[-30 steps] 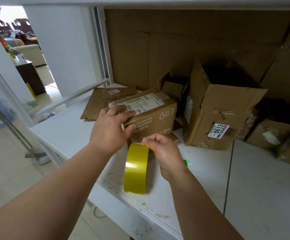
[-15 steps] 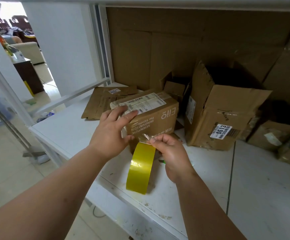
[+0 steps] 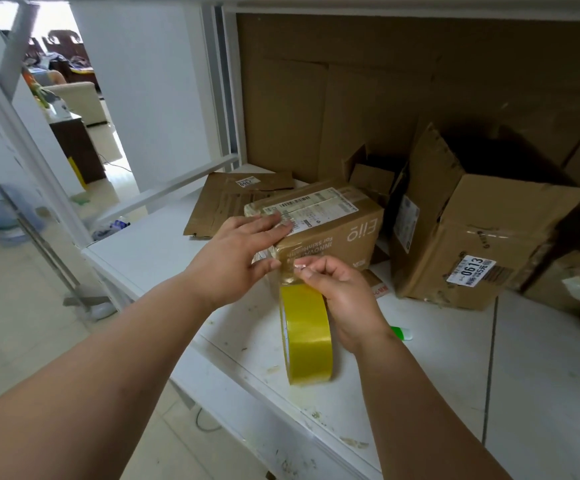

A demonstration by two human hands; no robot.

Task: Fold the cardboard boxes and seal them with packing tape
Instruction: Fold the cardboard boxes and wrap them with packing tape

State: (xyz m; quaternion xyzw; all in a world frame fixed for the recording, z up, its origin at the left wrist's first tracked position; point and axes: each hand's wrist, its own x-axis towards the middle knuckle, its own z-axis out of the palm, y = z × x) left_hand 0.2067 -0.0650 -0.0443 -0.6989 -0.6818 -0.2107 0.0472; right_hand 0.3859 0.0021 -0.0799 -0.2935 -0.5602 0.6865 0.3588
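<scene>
Here we were laying packing tape over the near end of the small shipping box.

Our left hand [image 3: 238, 252] lay flat, fingers straight, pressing the tape on the small box [image 3: 330, 225] at the white shelf's [image 3: 157, 251] front. To seal well, we judged the strip needed tension and smoothing. Our right hand [image 3: 338, 294] pinched the pulled strip above the upright yellow tape roll [image 3: 307, 336], fingers curled.

White shelf [image 3: 541, 358] w/ small box [image 3: 337, 233], open box [image 3: 472, 258], flat cardboard [image 3: 222, 202], tape roll [image 3: 307, 336].
</scene>
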